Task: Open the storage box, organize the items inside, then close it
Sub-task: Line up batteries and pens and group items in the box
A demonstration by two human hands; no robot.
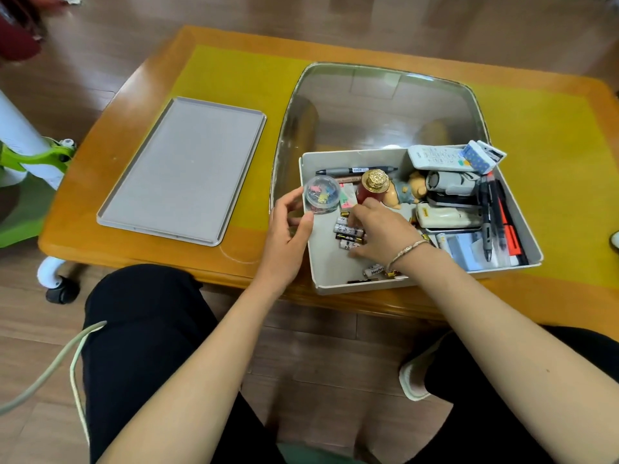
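Storage box (316,269) sits open on the wooden table (140,249), and its flat grey lid (182,170) lies well off to the left of the left hand (288,226). That hand is curled over the box's left wall, thumb and fingers wrapped around a small clear tub of coloured binder clips (321,195) just above it. Right hand (382,231) is down inside the box, fingers bent onto a loose row of batteries (348,233). Can't honestly tell whether it's pinching one or just touching them, since the fingertips are hidden. A couple more batteries lie just below its wrist, near the front wall.

Right above the right hand's knuckles there's a red jar with a gold lid (374,184), and a little figurine (407,192) lies beside that. Past them, along the back wall, a black pen (355,170). Up and to the right of the hand, a white remote (435,158) and a grey gadget; markers (502,222) run down the far right side.
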